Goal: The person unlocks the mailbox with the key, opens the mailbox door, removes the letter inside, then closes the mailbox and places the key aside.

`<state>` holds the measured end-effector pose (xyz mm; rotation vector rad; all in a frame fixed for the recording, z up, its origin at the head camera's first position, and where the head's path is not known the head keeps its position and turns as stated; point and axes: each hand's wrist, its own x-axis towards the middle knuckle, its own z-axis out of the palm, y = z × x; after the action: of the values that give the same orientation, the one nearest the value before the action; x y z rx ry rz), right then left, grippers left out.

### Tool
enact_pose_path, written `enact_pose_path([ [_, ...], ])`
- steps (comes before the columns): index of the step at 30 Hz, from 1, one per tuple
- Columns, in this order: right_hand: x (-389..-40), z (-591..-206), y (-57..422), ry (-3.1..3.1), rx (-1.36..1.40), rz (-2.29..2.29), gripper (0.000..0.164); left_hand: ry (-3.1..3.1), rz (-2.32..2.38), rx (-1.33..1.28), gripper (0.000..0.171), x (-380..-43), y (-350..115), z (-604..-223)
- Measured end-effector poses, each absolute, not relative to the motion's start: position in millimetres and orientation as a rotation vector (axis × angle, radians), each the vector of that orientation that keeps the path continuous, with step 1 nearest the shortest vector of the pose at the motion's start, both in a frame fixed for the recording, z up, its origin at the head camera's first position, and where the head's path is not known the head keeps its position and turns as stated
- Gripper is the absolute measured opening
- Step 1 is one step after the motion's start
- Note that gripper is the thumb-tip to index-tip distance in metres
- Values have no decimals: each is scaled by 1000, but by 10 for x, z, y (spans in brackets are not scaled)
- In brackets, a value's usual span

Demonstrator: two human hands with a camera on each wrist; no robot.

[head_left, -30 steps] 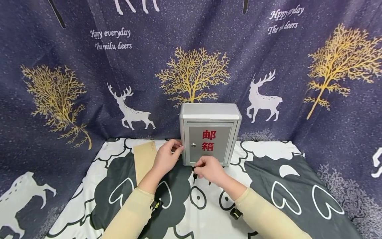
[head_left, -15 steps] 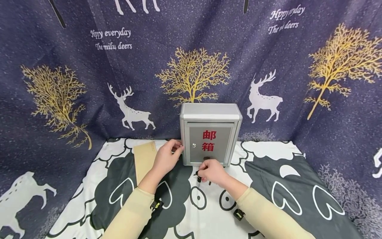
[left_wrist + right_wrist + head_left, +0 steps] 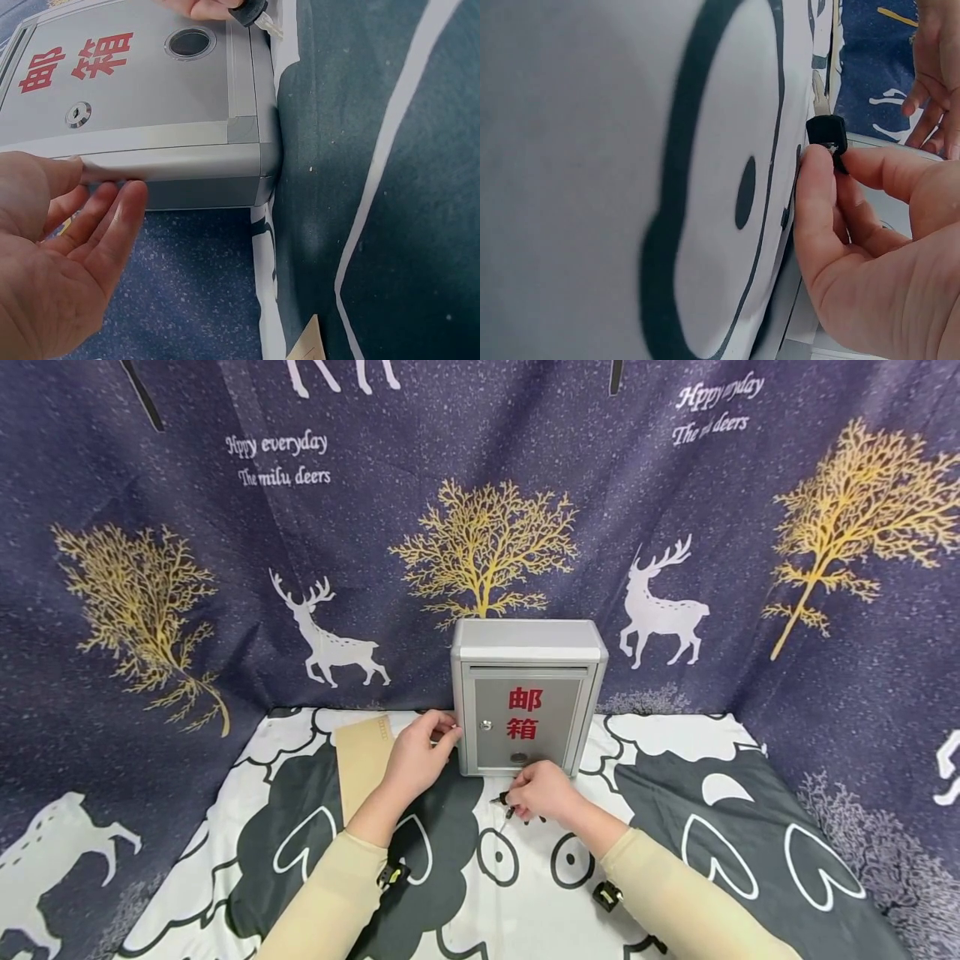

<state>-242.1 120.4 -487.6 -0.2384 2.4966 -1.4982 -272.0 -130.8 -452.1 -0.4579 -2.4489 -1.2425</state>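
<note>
A grey metal mailbox (image 3: 558, 718) with red characters stands upright, its front door closed. Its keyhole lock (image 3: 78, 114) is bare. My left hand (image 3: 420, 752) rests at the box's left edge. In the left wrist view, the thumb lies on the front corner and the loosely bent fingers are against the side. Low in front of the box, my right hand (image 3: 543, 792) pinches keys with black heads (image 3: 504, 797) between thumb and fingers. The right wrist view shows a metal blade pointing out from the key's black head (image 3: 826, 132). The fingers partly hide the keys.
A brown paper envelope (image 3: 362, 756) lies left of the box, partly behind the left forearm. The cartoon-print cloth (image 3: 525, 910) covers the surface. Directly behind the box hangs a dark blue deer-print curtain (image 3: 420, 560). A small round window (image 3: 190, 43) sits low on the box's door.
My right hand has moved slightly down and right, away from the box's lower front, and the keys have turned to point left. The left hand and mailbox have stayed put.
</note>
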Motion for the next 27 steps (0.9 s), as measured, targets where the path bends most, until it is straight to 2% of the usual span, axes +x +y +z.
enact_pose_path([
  [21, -2409, -4840, 1310, 2571, -211, -1264, 24, -2498, -1228, -441, 13, -2733, -1343, -4528],
  [27, -2373, -4825, 1533, 2633, -227, -1189, 32, -2581, -1185, -418, 23, -2703, -1450, -4509],
])
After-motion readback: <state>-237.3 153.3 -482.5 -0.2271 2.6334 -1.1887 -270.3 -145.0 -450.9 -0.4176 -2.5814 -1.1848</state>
